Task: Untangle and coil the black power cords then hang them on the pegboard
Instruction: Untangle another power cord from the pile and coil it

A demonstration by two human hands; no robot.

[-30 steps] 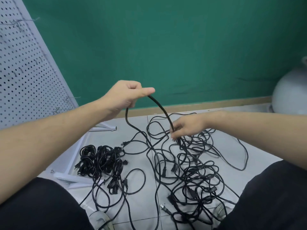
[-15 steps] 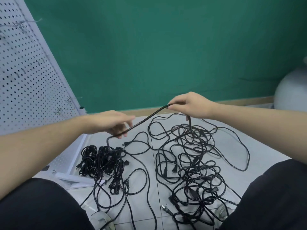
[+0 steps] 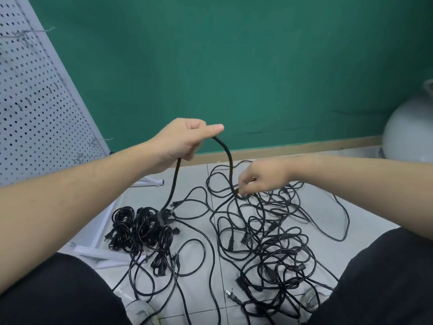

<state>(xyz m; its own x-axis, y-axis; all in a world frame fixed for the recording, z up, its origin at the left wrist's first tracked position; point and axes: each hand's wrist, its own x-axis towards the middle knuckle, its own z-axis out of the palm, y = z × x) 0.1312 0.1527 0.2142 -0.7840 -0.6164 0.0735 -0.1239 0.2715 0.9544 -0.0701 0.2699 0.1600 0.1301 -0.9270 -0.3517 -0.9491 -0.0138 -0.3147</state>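
Cord: arched between hands. Left hand grips its raised end; right hand pinches it low, at the tangle beneath. Risk: pulling upward likely cinches loops below the right hand into knots.

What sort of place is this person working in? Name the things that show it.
Probably a workshop or storage corner: a white pegboard with wire hooks leans against a green wall, and tangled black power cords lie on a tiled floor.
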